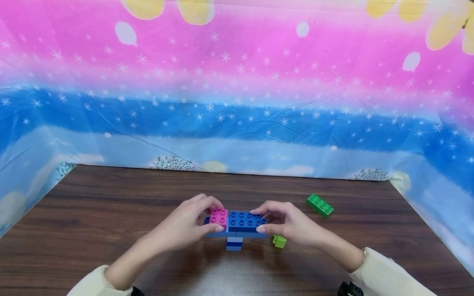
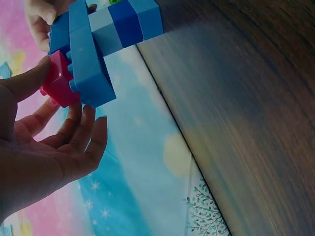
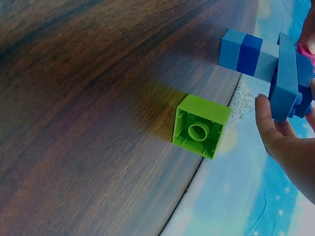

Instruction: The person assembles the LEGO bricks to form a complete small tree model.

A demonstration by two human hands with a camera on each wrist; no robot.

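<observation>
A T-shaped stack of toy bricks stands on the table, its narrow column of blue shades carrying a wide layer of medium-blue bricks. On that layer sit a dark blue eight-stud brick and, to its left, a pink four-stud brick. My left hand pinches the pink brick between thumb and fingers. From the right, my right hand grips the dark blue brick's end, thumb in front and fingers behind. In the right wrist view, a fingertip lies against the layer below.
A lime green brick lies on its side just right of the column, its hollow underside facing the right wrist camera. Farther back on the right is a green eight-stud brick. A patterned cloth borders the brown wooden table.
</observation>
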